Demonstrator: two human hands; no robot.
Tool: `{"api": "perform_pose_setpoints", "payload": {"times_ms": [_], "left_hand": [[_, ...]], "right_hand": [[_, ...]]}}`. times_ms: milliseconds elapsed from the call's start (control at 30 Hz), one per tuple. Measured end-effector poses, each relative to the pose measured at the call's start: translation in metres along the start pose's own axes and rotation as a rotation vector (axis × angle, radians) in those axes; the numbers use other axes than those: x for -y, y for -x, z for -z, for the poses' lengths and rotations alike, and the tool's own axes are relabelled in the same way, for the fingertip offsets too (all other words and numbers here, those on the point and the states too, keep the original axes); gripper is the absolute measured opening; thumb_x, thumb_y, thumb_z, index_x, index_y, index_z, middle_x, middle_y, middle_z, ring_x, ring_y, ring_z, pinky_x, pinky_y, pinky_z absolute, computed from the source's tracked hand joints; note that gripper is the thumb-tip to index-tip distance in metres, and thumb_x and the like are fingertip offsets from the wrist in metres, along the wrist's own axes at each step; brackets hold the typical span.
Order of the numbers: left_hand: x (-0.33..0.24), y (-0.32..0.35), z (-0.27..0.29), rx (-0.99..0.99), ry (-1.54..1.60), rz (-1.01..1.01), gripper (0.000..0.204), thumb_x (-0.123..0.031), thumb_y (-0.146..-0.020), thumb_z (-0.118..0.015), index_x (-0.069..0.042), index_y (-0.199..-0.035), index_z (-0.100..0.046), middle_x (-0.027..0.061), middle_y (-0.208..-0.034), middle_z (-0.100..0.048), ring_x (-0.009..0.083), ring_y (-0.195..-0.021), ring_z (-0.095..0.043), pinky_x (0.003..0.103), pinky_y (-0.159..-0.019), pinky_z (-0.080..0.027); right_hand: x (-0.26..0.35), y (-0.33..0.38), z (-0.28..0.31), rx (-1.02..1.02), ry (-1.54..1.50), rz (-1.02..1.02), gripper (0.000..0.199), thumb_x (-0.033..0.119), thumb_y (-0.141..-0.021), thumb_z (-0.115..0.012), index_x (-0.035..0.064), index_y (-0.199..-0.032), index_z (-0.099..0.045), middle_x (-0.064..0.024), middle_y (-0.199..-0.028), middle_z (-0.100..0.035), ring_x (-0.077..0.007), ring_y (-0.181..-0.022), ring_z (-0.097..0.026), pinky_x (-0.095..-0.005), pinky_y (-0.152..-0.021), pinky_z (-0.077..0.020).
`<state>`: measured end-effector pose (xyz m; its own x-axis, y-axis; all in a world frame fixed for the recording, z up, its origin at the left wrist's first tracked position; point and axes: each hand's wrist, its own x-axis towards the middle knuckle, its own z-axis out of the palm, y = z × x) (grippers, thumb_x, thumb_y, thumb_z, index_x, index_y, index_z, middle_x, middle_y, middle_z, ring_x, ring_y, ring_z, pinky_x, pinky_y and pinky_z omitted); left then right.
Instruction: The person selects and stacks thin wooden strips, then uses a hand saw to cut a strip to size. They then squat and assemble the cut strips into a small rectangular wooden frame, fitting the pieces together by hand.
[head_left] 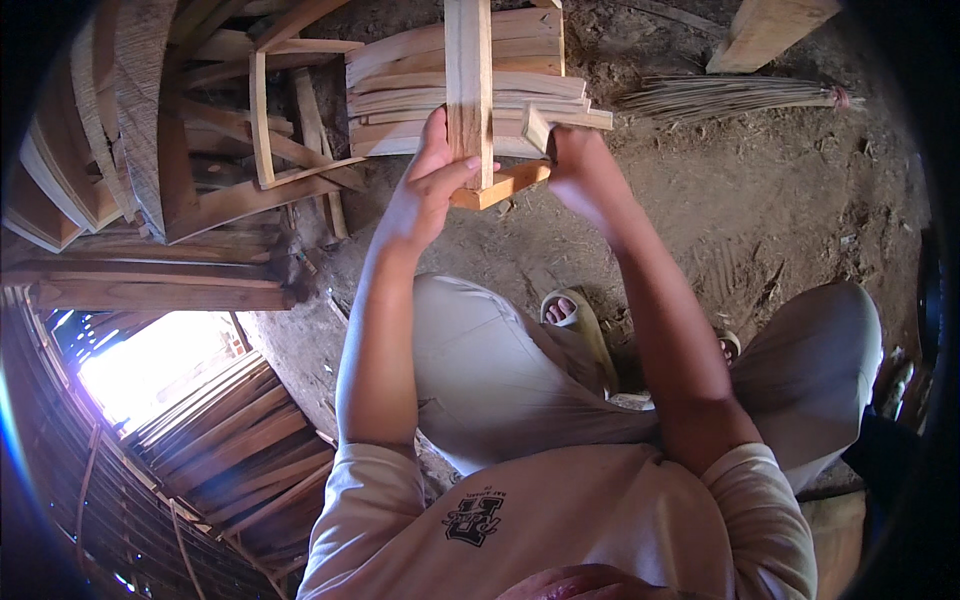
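Note:
My left hand (432,185) is closed around the lower part of an upright, pale wooden post (469,90), fingers across its front. At the post's lower end lies a short orange-brown wooden piece (510,186), reaching right toward my other hand. My right hand (582,172) is curled into a fist near that piece's right end. A small pale wooden block (536,130) with a dark edge shows just left of the fist. What the fist holds is mostly hidden by its fingers.
Beyond my hands lies a stack of planks (405,75). Wooden frames (262,120) and curved boards (140,110) crowd the left. A bundle of thin sticks (735,98) lies on the dirt floor (770,190) below a thick timber (765,35). More boards (245,440) lean at lower left.

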<state>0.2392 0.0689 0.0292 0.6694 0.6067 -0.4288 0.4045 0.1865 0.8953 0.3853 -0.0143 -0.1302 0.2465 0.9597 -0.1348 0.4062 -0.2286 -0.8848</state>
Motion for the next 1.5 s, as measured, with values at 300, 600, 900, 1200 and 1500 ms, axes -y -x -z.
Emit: {"api": "perform_pose_setpoints", "payload": {"times_ms": [300,600,900,1200,1500], "left_hand": [[-0.002,-0.002,0.0,0.025,-0.061,-0.052,0.076,-0.006,-0.087,-0.058,0.001,-0.155,-0.025,0.0127,-0.146,-0.048,0.0225,-0.134,-0.049,0.041,-0.11,-0.043],[-0.006,0.0,-0.001,0.035,-0.072,-0.047,0.08,0.006,-0.086,-0.063,-0.001,-0.154,-0.022,0.0144,-0.147,-0.048,0.0191,-0.138,-0.044,0.036,-0.115,-0.033],[0.0,-0.002,0.001,0.044,-0.116,-0.086,0.075,0.001,-0.089,-0.063,0.0,-0.153,-0.024,0.0138,-0.146,-0.049,0.0181,-0.136,-0.045,0.035,-0.115,-0.034],[-0.001,0.0,0.0,0.04,-0.079,-0.034,0.071,-0.003,-0.093,-0.057,0.001,-0.156,-0.025,0.0157,-0.147,-0.05,0.0202,-0.136,-0.048,0.035,-0.114,-0.035],[-0.006,0.003,-0.003,0.02,-0.08,-0.015,0.073,-0.005,-0.093,-0.056,0.001,-0.158,-0.023,0.0166,-0.149,-0.048,0.0207,-0.138,-0.046,0.035,-0.116,-0.031]], "right_hand": [[0.026,-0.015,0.012,-0.093,0.109,-0.011,0.02,-0.004,-0.082,-0.059,-0.0015,-0.101,-0.066,-0.0257,-0.09,-0.071,-0.0424,-0.089,-0.071,-0.0498,-0.081,-0.0579],[0.003,-0.013,-0.008,-0.082,0.017,-0.009,0.019,-0.003,-0.086,-0.056,-0.0008,-0.104,-0.064,-0.0259,-0.091,-0.071,-0.0435,-0.088,-0.071,-0.0498,-0.08,-0.0573],[0.008,-0.006,-0.01,-0.183,0.022,0.086,0.02,0.0,-0.086,-0.06,-0.0034,-0.105,-0.063,-0.0268,-0.09,-0.07,-0.0432,-0.088,-0.071,-0.0498,-0.079,-0.0575],[0.008,-0.008,-0.014,-0.131,0.039,0.039,0.019,0.002,-0.088,-0.057,-0.0032,-0.106,-0.062,-0.0266,-0.09,-0.07,-0.0428,-0.087,-0.071,-0.0498,-0.078,-0.0578],[0.013,-0.006,-0.013,-0.071,0.003,0.002,0.018,0.004,-0.088,-0.061,-0.002,-0.105,-0.062,-0.0259,-0.093,-0.07,-0.0442,-0.09,-0.07,-0.0502,-0.08,-0.0566]]}}
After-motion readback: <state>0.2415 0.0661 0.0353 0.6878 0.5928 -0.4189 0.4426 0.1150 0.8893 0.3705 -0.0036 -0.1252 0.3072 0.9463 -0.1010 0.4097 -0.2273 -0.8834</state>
